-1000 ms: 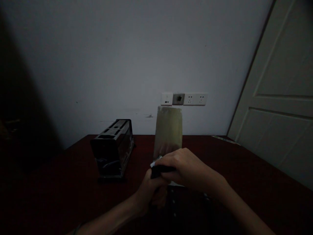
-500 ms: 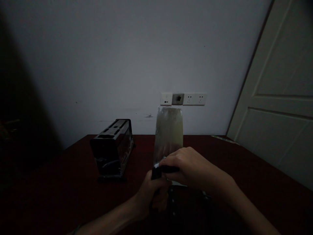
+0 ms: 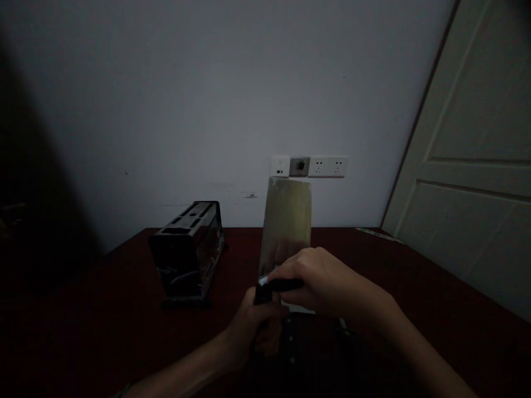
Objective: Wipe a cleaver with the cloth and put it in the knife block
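A broad cleaver blade stands upright over the dark red table. My left hand is closed around its dark handle from below. At the base of the blade my right hand curls its fingers over the top of the handle. A bit of white cloth or paper shows under and beside those fingers. The dim light hides the details of the grip.
A black slotted knife block lies left of the hands. A dark object with pale dots lies just under my wrists. Wall sockets sit behind the blade, and a white door is at the right.
The blade has turned slightly between frames, its face catching the light differently. Both hands stay at the handle, barely shifted.
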The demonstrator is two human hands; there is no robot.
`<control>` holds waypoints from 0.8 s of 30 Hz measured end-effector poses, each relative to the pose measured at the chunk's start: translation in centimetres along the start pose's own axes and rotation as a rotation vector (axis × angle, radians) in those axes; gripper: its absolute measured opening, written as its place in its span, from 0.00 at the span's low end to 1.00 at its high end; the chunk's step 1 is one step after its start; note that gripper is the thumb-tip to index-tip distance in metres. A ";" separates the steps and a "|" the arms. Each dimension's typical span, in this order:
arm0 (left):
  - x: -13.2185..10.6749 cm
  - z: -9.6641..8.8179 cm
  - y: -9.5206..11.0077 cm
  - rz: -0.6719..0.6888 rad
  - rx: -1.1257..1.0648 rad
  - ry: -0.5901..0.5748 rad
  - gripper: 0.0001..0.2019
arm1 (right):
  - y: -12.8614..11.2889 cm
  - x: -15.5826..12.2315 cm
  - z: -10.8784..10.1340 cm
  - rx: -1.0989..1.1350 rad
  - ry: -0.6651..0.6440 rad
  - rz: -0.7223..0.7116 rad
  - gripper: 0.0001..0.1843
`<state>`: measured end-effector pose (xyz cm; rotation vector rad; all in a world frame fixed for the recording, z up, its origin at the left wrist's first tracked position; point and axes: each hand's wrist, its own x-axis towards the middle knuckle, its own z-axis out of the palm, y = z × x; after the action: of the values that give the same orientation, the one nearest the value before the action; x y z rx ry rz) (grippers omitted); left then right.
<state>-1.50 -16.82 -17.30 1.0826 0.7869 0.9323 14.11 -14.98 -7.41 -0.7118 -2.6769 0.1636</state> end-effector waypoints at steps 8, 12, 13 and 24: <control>-0.1 0.3 0.7 0.010 0.019 0.011 0.15 | 0.4 -0.9 -1.4 0.012 0.012 -0.014 0.12; -0.2 0.6 1.2 0.039 0.062 0.058 0.17 | 0.9 -1.6 -2.4 0.045 0.132 -0.052 0.13; -0.2 0.7 1.2 0.050 0.079 0.085 0.18 | 1.0 -1.7 -2.6 0.041 0.160 -0.054 0.14; 0.2 0.3 0.9 0.241 0.048 0.166 0.18 | 1.7 -1.8 -2.1 0.048 0.317 0.005 0.18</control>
<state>-1.39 -16.57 -16.38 1.1704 0.8296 1.2241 17.18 -14.38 -6.36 -0.6683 -2.3620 0.1062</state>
